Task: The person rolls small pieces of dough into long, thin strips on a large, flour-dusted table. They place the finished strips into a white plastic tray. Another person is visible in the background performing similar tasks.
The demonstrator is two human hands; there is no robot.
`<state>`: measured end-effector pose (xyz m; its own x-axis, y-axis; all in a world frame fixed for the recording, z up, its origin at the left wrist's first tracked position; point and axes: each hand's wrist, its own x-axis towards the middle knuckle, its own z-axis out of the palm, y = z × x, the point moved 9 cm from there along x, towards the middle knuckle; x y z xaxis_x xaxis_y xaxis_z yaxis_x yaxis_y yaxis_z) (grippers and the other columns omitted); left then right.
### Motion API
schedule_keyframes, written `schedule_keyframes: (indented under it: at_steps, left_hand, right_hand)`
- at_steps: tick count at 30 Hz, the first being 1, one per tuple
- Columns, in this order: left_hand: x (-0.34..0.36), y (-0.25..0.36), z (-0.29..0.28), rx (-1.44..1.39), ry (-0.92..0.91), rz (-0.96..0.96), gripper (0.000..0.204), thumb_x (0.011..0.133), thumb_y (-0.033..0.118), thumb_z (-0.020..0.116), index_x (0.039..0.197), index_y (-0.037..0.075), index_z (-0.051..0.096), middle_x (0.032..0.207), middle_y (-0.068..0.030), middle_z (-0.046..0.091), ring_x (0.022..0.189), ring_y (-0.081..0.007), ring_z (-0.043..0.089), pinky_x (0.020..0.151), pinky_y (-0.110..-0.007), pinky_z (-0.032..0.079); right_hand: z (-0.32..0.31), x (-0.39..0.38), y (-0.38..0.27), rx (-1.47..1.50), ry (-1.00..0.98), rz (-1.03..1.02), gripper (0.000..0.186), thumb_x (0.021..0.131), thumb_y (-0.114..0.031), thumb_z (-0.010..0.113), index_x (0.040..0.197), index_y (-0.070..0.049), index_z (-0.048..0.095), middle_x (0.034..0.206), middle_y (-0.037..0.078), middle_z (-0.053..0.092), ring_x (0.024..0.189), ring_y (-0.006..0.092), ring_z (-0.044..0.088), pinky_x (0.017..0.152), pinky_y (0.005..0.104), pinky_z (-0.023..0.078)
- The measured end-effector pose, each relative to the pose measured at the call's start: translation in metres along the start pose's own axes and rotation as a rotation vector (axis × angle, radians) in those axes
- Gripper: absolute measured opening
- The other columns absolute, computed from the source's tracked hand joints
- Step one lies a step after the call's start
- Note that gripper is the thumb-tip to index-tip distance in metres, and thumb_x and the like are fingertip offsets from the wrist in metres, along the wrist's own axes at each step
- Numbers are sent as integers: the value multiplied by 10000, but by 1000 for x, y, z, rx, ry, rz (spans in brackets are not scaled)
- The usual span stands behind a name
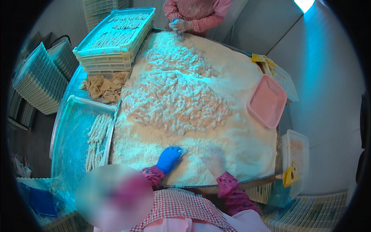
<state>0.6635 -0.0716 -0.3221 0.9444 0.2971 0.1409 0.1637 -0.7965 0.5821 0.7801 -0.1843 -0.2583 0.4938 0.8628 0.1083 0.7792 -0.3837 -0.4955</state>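
Big work table (266, 178), buried edge to edge under pale breadcrumbs (239, 135). Heaped mid-table, a mound of coated strips (174, 100); beyond that mound, a smaller heap (174, 58). Right of the mound, at the table's rim, a pink perforated tray (267, 101).

Pale grey walls (328, 77) close the room on the right and far side, meeting in a corner, with a bright light (304, 4) at the top right. On the left, stacks of empty slatted trays (38, 81) lean over a dark floor (34, 131). More pale trays (309, 210) are stacked near right.
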Motion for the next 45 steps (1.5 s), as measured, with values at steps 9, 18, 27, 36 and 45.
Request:
schedule_keyframes:
  at_steps: [9,18,27,36,45]
  left_hand:
    - [-37,0,0,-1099,322,-97,471,934,261,416,1348,52,335,1381,-133,338,1251,-254,342,1021,-386,287]
    - [-79,-65,12,-2229,216,-461,608,877,561,408,1253,85,436,972,-52,576,789,-138,547,674,-302,469]
    - [-422,-198,-188,-941,1674,-900,530,899,540,378,1228,133,462,980,-23,562,763,-158,523,687,-301,445]
    - [-607,-255,-152,-749,1066,-1288,508,930,444,384,1214,41,509,1079,-57,589,947,-222,564,837,-341,442]
    - [-302,-141,-192,-92,756,-686,349,879,134,520,1212,30,508,1151,-133,554,1044,-252,536,929,-339,388]
  right_hand:
    - [42,5,-139,73,165,-525,568,879,-342,392,1381,-89,311,1459,142,213,1367,320,117,1058,564,17]
    - [36,58,-138,374,112,-434,545,799,-240,614,1279,-63,427,1257,164,460,1161,355,430,960,432,354]
    - [14,98,-69,-276,104,-472,204,747,-44,606,941,-81,557,905,117,559,884,291,528,764,402,416]
    - [9,117,-38,37,68,-309,169,682,-39,649,817,-74,554,759,80,561,755,246,571,682,350,447]
    - [13,32,-35,186,-280,-207,347,743,-155,657,1062,-58,562,947,105,597,878,234,579,767,319,453]
